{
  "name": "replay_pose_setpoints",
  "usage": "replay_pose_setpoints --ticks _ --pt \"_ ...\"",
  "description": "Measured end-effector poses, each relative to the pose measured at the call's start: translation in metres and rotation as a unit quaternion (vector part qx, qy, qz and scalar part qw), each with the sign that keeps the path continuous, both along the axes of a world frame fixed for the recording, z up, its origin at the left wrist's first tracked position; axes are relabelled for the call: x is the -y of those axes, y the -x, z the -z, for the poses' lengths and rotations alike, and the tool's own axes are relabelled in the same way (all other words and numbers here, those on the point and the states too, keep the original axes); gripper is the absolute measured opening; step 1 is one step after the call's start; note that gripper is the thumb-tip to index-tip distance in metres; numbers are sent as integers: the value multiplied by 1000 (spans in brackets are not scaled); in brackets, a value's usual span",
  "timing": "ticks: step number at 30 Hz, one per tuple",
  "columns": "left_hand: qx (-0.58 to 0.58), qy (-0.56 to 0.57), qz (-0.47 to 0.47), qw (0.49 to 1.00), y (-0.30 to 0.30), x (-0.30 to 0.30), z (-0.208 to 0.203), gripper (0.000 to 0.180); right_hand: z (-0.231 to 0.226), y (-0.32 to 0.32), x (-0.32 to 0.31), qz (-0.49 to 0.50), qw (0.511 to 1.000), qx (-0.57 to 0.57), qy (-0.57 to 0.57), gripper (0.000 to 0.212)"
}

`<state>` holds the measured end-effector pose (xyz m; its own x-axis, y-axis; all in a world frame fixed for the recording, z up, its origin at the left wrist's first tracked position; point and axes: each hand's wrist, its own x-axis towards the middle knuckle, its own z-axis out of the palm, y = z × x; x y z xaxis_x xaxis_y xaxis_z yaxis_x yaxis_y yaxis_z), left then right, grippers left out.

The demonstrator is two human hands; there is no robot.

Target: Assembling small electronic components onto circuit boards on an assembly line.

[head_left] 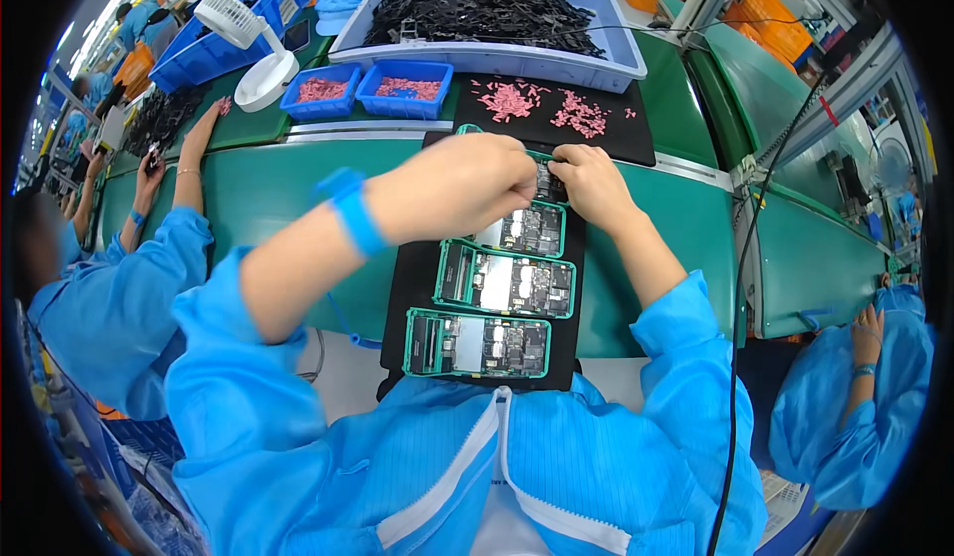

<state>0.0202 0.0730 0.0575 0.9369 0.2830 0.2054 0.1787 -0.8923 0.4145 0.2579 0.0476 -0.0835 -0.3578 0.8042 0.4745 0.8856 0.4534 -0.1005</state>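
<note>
Both bent-fingered: left hand point(463, 184) near right hand point(594, 188), over far opened phone point(548, 184)

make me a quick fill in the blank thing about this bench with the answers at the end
The left hand and right hand are near the ____ end of the row of open phones. The blue wristband nearest these hands is on the ____ arm. Two small blue bins hold ____ pieces. The big tub at the back holds a heap of ____ parts.

Missing words: far; left; pink; black
</note>
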Motion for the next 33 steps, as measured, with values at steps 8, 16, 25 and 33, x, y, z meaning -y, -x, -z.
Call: replay_pose_setpoints --ticks 8,16,25,33 --pt "-91 -29 -26 995 -54 -30 97 7 32 2 15 55 987 -152 -14 40" --pt "-115 -105 -34 987 -56 -25 102 7 34 0 14 49 983 -172 -35 39" --pt "-90 -273 6 958 -57 -6 98 7 30 -2 13 41 984 -172 -31 41" --pt "-136 -312 -34 940 -53 14 104 8 18 -7 4 27 983 -181 0 35"
